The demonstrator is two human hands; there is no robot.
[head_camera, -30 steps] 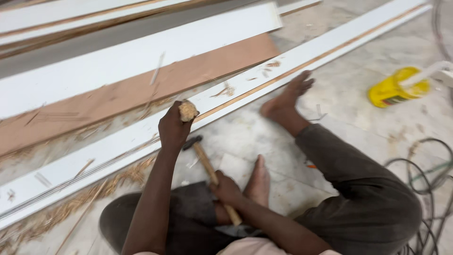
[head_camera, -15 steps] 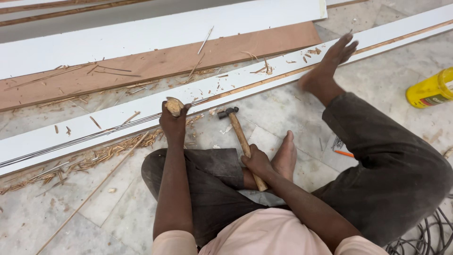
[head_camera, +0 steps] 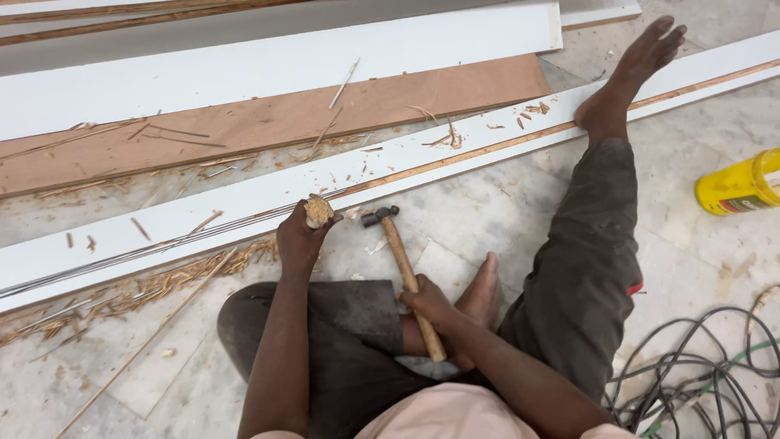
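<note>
Left hand (head_camera: 299, 240) closed tight around wooden-handled chisel (head_camera: 317, 211), worn butt end up, tip at edge of long white board (head_camera: 244, 207). Right hand (head_camera: 426, 305) clamped on wooden handle of hammer (head_camera: 404, 268), metal head just beside chisel, near board edge. Person seated on pale stone floor (head_camera: 487, 203), right foot (head_camera: 630, 69) resting on same board. Brown plywood sheet (head_camera: 268, 122) behind, wood shavings (head_camera: 162, 284) scattered. Yellow container (head_camera: 739, 185) at right, cables (head_camera: 707, 358) near right leg.

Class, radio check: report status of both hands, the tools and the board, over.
Left hand gripping wooden chisel handle against white board edge. Right hand gripping hammer, head low beside chisel. Wood shavings along board; right foot resting on it.
</note>
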